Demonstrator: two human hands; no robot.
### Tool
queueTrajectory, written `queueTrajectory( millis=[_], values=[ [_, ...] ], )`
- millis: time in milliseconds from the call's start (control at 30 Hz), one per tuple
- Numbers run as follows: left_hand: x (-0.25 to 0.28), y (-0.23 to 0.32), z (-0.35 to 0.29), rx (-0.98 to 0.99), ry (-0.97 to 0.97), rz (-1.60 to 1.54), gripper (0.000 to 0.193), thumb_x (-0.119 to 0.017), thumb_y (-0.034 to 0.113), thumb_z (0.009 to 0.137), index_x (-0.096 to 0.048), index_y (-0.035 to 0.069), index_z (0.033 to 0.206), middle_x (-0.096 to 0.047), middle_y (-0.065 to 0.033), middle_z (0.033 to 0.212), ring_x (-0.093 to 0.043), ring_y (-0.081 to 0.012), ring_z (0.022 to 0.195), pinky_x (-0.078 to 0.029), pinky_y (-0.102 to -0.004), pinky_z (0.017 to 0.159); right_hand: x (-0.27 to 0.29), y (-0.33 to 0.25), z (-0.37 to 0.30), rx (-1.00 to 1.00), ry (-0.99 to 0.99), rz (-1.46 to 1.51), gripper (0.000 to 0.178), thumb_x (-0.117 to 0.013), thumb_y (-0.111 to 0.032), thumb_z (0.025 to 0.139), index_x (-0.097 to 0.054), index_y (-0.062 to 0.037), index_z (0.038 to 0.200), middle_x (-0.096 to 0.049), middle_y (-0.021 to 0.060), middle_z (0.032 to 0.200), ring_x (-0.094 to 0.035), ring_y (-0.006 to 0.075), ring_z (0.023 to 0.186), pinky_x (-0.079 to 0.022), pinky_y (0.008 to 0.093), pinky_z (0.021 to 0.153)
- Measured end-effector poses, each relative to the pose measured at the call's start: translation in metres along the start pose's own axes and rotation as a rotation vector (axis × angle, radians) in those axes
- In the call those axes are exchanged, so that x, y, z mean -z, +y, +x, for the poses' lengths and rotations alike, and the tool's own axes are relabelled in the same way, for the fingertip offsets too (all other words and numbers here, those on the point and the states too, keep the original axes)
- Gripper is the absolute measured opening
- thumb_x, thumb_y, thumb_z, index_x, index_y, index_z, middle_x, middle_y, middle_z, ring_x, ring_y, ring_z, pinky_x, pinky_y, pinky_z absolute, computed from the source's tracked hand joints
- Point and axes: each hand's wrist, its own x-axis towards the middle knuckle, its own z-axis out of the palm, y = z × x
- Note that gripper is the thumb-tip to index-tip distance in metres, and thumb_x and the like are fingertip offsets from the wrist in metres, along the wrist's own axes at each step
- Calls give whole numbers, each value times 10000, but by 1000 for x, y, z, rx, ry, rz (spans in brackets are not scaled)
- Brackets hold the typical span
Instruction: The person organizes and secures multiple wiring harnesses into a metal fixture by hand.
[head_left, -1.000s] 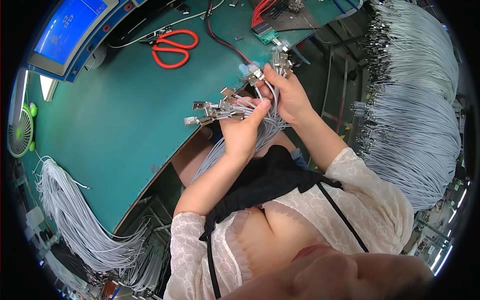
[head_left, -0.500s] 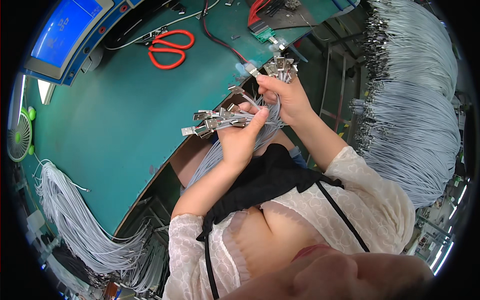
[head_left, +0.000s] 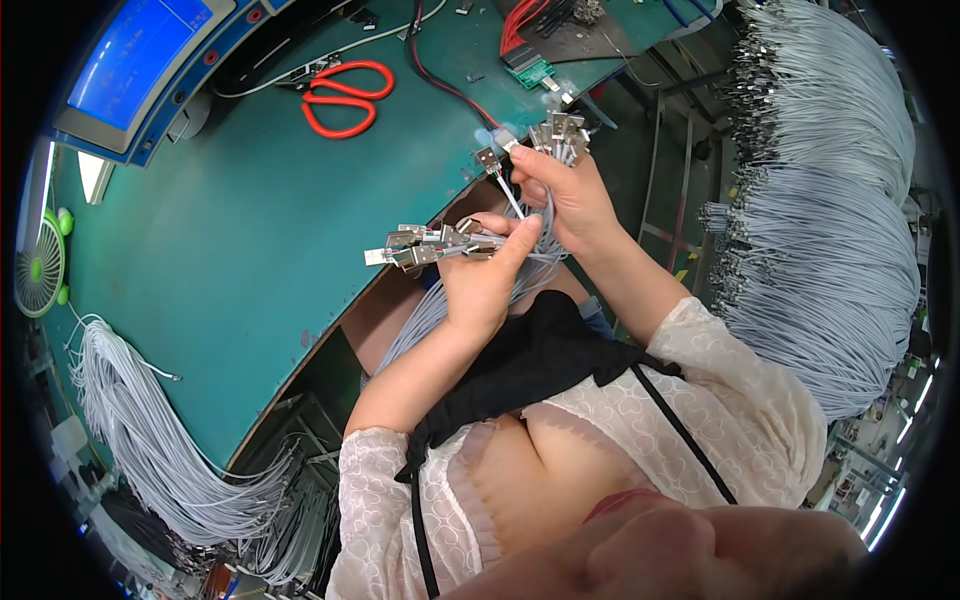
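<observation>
My left hand [head_left: 478,285] is closed round a bunch of grey USB cables [head_left: 428,315], whose bare metal plugs [head_left: 415,245] fan out to the left. One cable's plug [head_left: 488,160] sticks up between my two hands, its cord running under my left thumb. My right hand [head_left: 575,195] grips more grey cables, with a cluster of plugs [head_left: 560,130] rising above its fingers. Between right thumb and forefinger is a USB plug [head_left: 506,140]; its tip is at a pale connector on the end of a red and black lead [head_left: 440,85]. Whether they are mated I cannot make out.
Red-handled scissors [head_left: 345,98] lie on the green table [head_left: 240,260]. A blue-framed screen device [head_left: 140,70] and a green fan [head_left: 40,265] stand left. A small green circuit board [head_left: 528,68] sits at the far edge. Grey cable bundles [head_left: 150,430] hang left; large ones [head_left: 820,220] fill the right.
The single cable's plug under my left thumb has swung upward and right, toward the plug in my right hand. Both hands keep nearly the same place.
</observation>
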Motion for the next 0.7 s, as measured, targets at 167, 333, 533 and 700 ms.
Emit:
queueTrajectory(
  millis=[167, 333, 533, 700],
  values=[
    [-2, 1, 6, 0, -45, 60, 155, -683, 40, 692, -540, 14, 747, -572, -31, 715, -506, -70, 614, -406, -196, 561, -17, -6, -5, -5, 32, -56, 105, -613, -107, 736, -535, -39, 721, -507, -1, 572, -394, 36, 451, -297, 176, 400],
    [-5, 1, 0, -6, -26, 64, 178, -679, 25, 691, -542, -8, 800, -579, -52, 760, -519, -76, 667, -415, -197, 604, -9, -4, -7, -29, -57, -81, 129, -617, -128, 739, -561, -12, 744, -502, -3, 578, -402, 31, 477, -325, 177, 431],
    [-8, -1, -2, -98, 52, -106, 198, -666, -4, 692, -525, -10, 831, -580, -61, 783, -535, -93, 707, -432, -215, 640, 9, -2, -2, -43, -34, -62, 130, -611, -124, 740, -560, -16, 688, -477, -15, 532, -370, 32, 441, -324, 187, 434],
    [-3, 2, 8, -3, 26, -93, 207, -665, -25, 682, -518, -4, 826, -572, -46, 780, -536, -99, 699, -438, -227, 642, -2, -3, -2, 1, -19, -36, 122, -613, -119, 744, -561, -19, 698, -496, -8, 562, -405, 40, 459, -352, 197, 450]
  ],
)
